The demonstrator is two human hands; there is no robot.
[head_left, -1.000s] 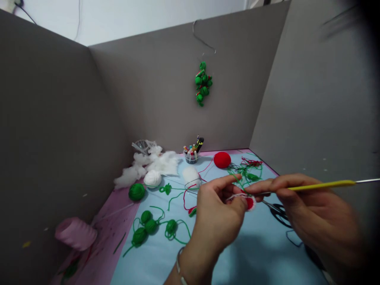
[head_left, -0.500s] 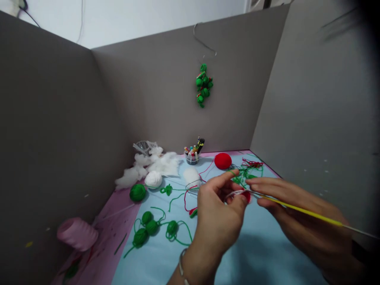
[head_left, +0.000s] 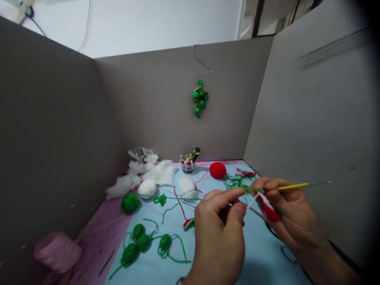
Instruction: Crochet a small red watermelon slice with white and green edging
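The right hand (head_left: 292, 213) clamps the yellow crochet hook (head_left: 292, 186), with the small red piece (head_left: 268, 209) held against its fingers, while the left hand (head_left: 218, 231) sits close by, its grip on the green yarn (head_left: 237, 183) impossible to tell. A loose grip could drop the piece onto the scissors (head_left: 257, 213) just below, and a hard tug could snag the tangled yarn, dragging the far red ball (head_left: 217, 170).
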